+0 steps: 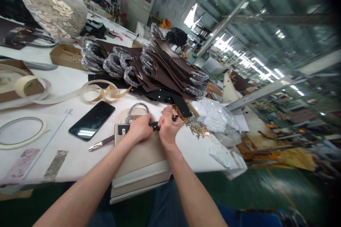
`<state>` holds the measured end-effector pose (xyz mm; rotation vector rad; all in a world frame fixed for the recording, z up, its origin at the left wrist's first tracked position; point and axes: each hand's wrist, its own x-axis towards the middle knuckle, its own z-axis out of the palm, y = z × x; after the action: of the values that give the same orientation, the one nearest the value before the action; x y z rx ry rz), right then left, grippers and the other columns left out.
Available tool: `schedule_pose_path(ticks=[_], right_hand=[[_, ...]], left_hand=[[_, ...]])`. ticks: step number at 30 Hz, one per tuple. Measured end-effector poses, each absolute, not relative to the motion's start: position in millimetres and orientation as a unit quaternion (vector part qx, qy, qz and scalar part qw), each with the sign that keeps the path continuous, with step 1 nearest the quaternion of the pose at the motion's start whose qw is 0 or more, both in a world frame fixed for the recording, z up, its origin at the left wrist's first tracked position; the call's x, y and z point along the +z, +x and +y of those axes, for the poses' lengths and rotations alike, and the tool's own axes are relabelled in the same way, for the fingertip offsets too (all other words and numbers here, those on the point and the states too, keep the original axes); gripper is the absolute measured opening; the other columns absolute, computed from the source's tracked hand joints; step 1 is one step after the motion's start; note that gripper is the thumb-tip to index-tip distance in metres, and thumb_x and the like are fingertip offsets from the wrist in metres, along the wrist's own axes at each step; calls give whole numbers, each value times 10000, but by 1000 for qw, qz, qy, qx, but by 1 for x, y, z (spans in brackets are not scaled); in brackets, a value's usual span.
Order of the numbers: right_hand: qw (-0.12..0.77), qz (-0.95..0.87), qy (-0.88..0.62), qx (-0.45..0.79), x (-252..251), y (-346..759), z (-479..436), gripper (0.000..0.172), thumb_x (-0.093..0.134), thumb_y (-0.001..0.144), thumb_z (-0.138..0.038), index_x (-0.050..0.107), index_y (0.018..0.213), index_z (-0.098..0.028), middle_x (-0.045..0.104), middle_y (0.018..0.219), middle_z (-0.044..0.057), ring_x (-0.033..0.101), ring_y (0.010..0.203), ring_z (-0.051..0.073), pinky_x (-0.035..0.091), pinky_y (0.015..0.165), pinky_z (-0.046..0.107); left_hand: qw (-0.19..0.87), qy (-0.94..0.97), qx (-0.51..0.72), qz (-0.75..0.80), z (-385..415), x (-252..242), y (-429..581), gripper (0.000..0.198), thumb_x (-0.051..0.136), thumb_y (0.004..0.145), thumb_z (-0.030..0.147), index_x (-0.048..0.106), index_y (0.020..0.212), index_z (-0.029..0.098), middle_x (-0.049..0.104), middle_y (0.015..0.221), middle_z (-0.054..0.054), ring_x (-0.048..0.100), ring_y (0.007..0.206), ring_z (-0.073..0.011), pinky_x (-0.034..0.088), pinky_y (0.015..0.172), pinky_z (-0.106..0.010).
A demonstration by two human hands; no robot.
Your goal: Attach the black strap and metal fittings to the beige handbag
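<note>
Both forearms are extended from the bottom edge of the frame and brought close together at the centre. The left hand [141, 127] is curled knuckles-up over a narrow, smooth black strip [155, 124], and the right hand [169, 127] is clenched around the strip's other end, thumb raised; whether anything else is gripped inside that fist cannot be told. The strip is held across the top of a stack of flat beige panels [144, 154], layered with pale edges, at the lower centre. Behind the left hand, an arched, plastic-wrapped handle [139, 104] is seen. From the stack's left side a dark strap with a silver metal end [102, 143] is stuck out.

The front edge of the white-covered table [193, 156] is overhung by the stack. A strip of white surface is left between the right forearm and the table's right corner, while the left side is occupied by a glossy black phone [92, 120] and a cream ring of tape [42, 131]. Beyond the hands, room is bounded by piled dark brown panels [170, 64], small gold-coloured metal pieces [199, 129] and crumpled white plastic bags [215, 115].
</note>
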<state>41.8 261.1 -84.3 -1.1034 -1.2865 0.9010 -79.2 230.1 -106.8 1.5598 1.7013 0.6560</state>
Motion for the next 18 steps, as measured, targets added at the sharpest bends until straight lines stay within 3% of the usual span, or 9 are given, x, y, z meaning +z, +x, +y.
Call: schedule_pose_path(ticks=[7, 18], right_hand=[[596, -519, -418, 449, -64, 62, 267, 717, 773, 976, -814, 387, 691, -280, 349, 531, -88, 327, 424, 111, 284, 408, 287], [588, -571, -436, 371, -79, 54, 250, 662, 755, 1010, -793, 485, 709, -268, 436, 599, -50, 443, 519, 141, 363, 470, 290]], left_hand=[[346, 609, 267, 661, 222, -97, -75, 218, 730, 924, 230, 754, 1133, 290, 859, 1121, -68, 798, 1071, -302, 525, 874, -350], [326, 615, 266, 667, 221, -99, -74, 261, 733, 940, 233, 757, 1191, 300, 867, 1186, -85, 800, 1167, -344, 544, 962, -390]])
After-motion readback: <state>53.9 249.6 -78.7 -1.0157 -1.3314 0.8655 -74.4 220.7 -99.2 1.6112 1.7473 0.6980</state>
